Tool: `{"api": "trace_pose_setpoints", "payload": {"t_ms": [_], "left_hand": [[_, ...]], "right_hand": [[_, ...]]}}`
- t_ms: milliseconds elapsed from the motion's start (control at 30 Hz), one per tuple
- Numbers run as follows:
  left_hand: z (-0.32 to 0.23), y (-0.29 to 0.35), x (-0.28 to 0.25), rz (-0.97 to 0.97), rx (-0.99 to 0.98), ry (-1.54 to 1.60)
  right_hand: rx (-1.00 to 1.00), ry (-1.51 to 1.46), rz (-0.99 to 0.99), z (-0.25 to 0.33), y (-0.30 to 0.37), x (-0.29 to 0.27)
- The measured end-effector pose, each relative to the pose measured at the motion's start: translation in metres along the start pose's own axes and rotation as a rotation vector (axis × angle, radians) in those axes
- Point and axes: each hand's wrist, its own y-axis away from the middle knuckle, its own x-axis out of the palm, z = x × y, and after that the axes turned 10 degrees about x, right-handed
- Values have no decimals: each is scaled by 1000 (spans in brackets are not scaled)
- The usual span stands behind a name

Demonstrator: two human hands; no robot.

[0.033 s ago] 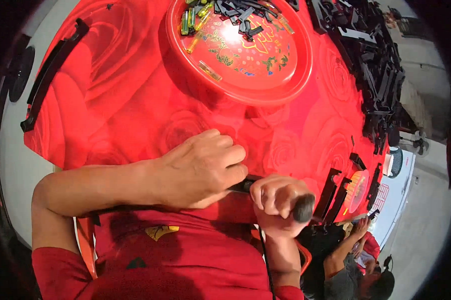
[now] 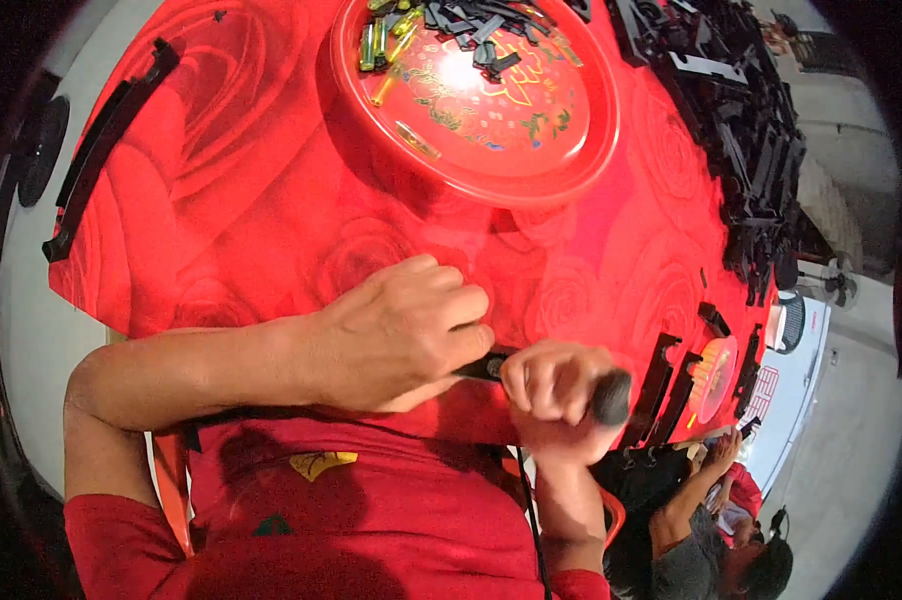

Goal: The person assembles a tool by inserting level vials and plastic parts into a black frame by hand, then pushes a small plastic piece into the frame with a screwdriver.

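My left hand (image 2: 406, 335) is closed in a fist over the near edge of the table, holding a black part (image 2: 483, 366) whose end shows between my two hands. My right hand (image 2: 556, 392) is closed just beside it, fingers curled round a tool with a dark, rounded handle end (image 2: 610, 398) that points outward to the right. The rest of this tool is hidden by my fingers, so its kind cannot be told. Most of the black part is covered by my left hand.
Beyond my hands a round red tray (image 2: 531, 195) holds yellow-green clear tubes (image 2: 374, 45) and small black pieces (image 2: 481, 28). A long black bar (image 2: 111, 140) lies far left. A heap of black parts (image 2: 746, 150) lines the right, above a pink dish (image 2: 716, 375). A co-worker (image 2: 691, 515) sits lower right.
My right hand and the tool in it have shifted very slightly upward. My left hand keeps its grip, almost in the same place.
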Motion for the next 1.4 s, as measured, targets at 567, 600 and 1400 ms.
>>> {"api": "trace_pose_setpoints", "payload": {"t_ms": [567,600,1400], "left_hand": [[-5,-5,0,77,116,-55],[-5,-5,1,80,113,-51],[-4,-11,10,-13,32,12]], "right_hand": [[-271,-41,-55,9,27,-50],[-268,-45,-58,9,26,-49],[-145,231,-29,25,19,-38]]}}
